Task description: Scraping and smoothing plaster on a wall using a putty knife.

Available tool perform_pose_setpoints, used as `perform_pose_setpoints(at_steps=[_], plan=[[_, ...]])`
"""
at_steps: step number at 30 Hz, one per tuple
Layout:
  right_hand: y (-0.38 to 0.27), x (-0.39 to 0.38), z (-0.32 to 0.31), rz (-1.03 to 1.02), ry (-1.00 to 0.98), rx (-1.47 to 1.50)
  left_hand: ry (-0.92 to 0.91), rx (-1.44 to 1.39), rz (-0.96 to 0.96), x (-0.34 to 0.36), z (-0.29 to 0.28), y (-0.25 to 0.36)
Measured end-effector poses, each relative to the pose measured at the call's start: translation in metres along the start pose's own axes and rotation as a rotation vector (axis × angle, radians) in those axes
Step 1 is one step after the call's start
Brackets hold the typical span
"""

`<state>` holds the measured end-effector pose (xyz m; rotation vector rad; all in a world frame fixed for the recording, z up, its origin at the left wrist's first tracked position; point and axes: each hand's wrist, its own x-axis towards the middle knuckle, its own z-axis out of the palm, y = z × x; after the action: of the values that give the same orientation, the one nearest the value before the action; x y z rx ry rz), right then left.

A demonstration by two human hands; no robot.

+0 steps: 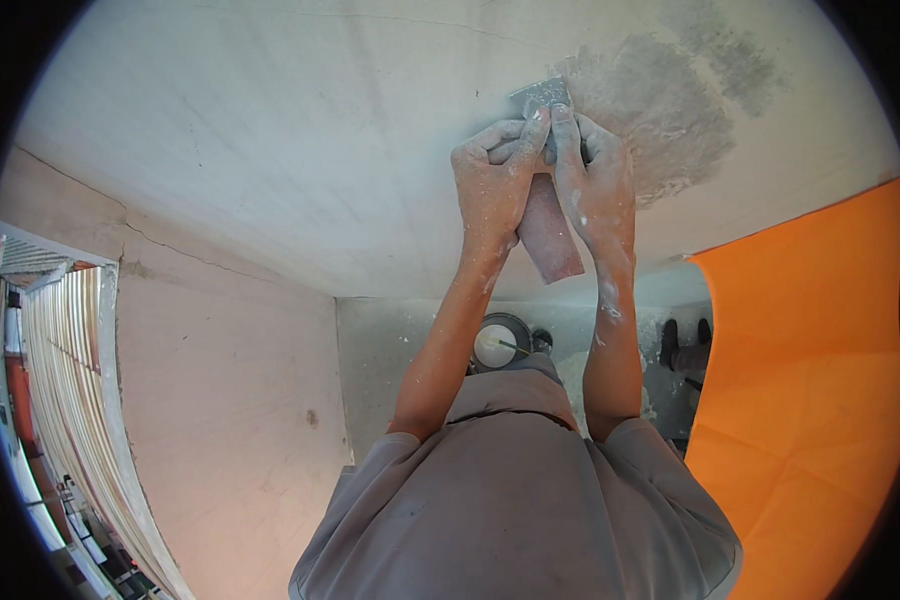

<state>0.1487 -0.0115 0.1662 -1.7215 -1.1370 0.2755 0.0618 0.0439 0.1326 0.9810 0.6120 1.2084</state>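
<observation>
Both my hands are raised close together in front of the wall, their fingers dusted white. My left hand (492,175) and my right hand (598,180) are closed, thumbs side by side, on a strip of sandpaper (552,235). Its reddish-brown lower part hangs down between my wrists. Above the thumbs a flat grey piece (543,93) with white smears sticks out. I cannot tell whether it is the strip's other end or a separate blade.
A rough grey patch (660,110) marks the pale wall (320,130) beside my right hand. Below stands a round dark bucket (495,342) with whitish contents and a thin stick. An orange sheet (800,370) hangs at right. Another person's dark shoes (670,340) show beside it. A window opening (65,330) lies left.
</observation>
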Motion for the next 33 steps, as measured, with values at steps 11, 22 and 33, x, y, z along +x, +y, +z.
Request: perform_pose_setpoints(at_steps=[11, 22, 33], plan=[[-0.014, 0.000, -0.002, -0.020, 0.030, -0.063, 0.003, 0.120, 0.006, 0.004, -0.004, 0.009], [-0.016, -0.002, -0.002, -0.020, 0.019, -0.098, -0.024, -0.002, -0.005, 0.007, -0.005, -0.003], [-0.020, 0.001, 0.005, -0.043, 0.013, -0.017, 0.033, -0.035, 0.025, 0.006, -0.005, 0.011]])
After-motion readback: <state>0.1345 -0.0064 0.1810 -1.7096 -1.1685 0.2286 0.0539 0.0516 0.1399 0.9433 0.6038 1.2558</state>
